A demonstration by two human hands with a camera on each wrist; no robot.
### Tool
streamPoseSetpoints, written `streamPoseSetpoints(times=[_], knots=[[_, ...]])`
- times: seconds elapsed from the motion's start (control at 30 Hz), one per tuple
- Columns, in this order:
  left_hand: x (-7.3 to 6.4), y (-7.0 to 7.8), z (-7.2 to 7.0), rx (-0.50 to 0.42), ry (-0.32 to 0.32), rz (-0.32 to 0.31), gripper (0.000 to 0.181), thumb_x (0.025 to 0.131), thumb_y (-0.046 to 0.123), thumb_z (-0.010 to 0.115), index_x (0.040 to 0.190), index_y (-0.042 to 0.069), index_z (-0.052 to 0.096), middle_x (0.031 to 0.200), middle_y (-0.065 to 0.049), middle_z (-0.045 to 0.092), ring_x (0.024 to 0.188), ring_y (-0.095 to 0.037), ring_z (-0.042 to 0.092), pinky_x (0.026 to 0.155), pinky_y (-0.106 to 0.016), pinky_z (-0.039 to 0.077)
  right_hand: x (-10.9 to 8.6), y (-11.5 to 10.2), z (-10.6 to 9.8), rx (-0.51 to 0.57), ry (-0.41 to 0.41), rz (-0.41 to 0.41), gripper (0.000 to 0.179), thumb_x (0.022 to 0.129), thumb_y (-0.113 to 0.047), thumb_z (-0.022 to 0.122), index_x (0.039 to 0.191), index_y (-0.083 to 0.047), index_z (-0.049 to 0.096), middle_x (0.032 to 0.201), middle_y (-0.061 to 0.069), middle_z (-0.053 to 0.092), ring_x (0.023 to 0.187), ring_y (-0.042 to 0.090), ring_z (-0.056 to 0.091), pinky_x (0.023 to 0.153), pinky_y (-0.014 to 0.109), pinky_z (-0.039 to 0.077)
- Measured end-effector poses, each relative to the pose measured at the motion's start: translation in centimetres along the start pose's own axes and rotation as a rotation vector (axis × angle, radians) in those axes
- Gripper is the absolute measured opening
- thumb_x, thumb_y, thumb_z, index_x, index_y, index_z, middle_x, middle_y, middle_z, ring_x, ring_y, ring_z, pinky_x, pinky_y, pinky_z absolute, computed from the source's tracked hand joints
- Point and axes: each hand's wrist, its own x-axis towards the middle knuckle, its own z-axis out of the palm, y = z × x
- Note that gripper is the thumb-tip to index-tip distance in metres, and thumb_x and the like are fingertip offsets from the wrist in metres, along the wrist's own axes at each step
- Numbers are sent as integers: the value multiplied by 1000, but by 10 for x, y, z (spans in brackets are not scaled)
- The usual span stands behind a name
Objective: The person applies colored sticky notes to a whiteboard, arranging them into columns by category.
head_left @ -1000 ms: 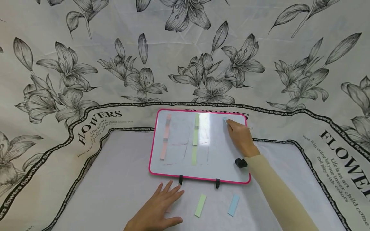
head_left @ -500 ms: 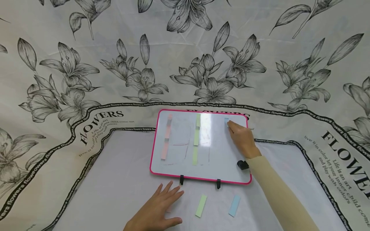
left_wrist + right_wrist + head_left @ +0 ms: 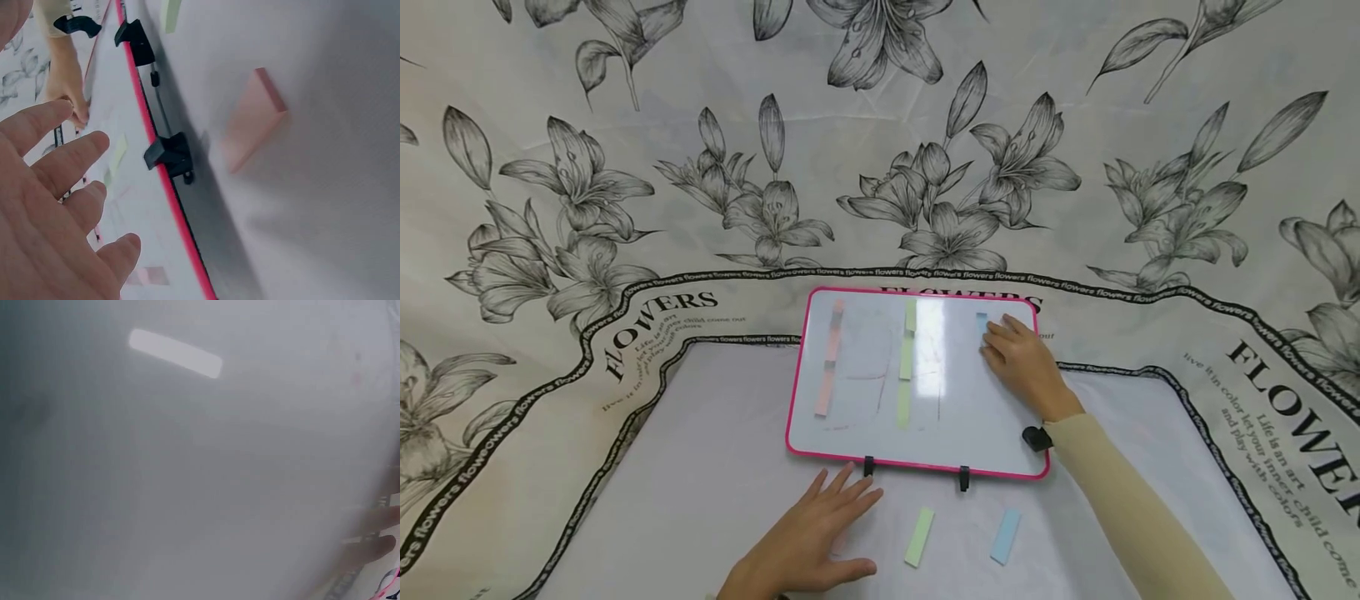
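Observation:
On the upper right of the pink-framed whiteboard (image 3: 962, 417) sticks a small blue sticky note (image 3: 981, 320). My right hand (image 3: 1026, 362) is right beside it, fingers loosely bent and partly covering its lower end. Whether a fingertip touches the note is hard to tell. My left hand (image 3: 808, 537) is spread flat with its fingers apart, low in front of the board. A pink sticky-note pad (image 3: 253, 122) lies on the table by it, mostly hidden under that hand in the head view. Farther right lie a green pad (image 3: 919, 537) and a blue pad (image 3: 1005, 537).
Pink strips (image 3: 830, 358) form a column on the board's left side, and green strips (image 3: 907, 358) another in the middle. Two black holders (image 3: 964, 477) grip its lower edge. Behind hangs a flower-printed cloth (image 3: 700, 67). Faint marker lines show on the board.
My right hand's pinch at the blue note has loosened; its fingers are now more spread and lifted. The blue note stays on the board. The left hand has hardly moved.

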Motion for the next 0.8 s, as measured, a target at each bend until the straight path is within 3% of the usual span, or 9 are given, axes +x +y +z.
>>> streamPoseSetpoints(times=[0.17, 0.4, 0.53, 0.8], knots=[[25, -4, -12, -3, -38, 50, 81, 95, 70, 55, 157, 19, 43, 157, -7, 50, 151, -37, 39, 116, -63, 37, -12, 7, 2, 26, -11, -7, 36, 89, -19, 75, 117, 2, 76, 130, 21, 70, 135, 51, 53, 111, 62, 43], [79, -20, -34, 2, -52, 133, 80, 95, 65, 61, 158, 19, 43, 159, -6, 48, 154, -35, 34, 120, -63, 32, -18, 4, 3, 37, -82, -31, 44, 93, -22, 68, 131, -2, 69, 140, 17, 64, 140, 50, 47, 113, 63, 41], [110, -26, -40, 29, -88, 167, 79, 95, 63, 61, 158, 18, 43, 158, -7, 49, 154, -35, 34, 120, -62, 32, -17, 3, 1, 11, -99, -43, 45, 93, -23, 69, 132, -1, 69, 141, 18, 64, 140, 50, 48, 112, 64, 41], [163, -31, -48, 132, -198, 174, 76, 97, 64, 58, 159, 23, 41, 161, -4, 46, 157, -31, 29, 125, -58, 26, -11, 10, -6, -20, -110, -48, 45, 91, -24, 71, 129, 0, 70, 142, 19, 62, 139, 51, 49, 111, 64, 43]])
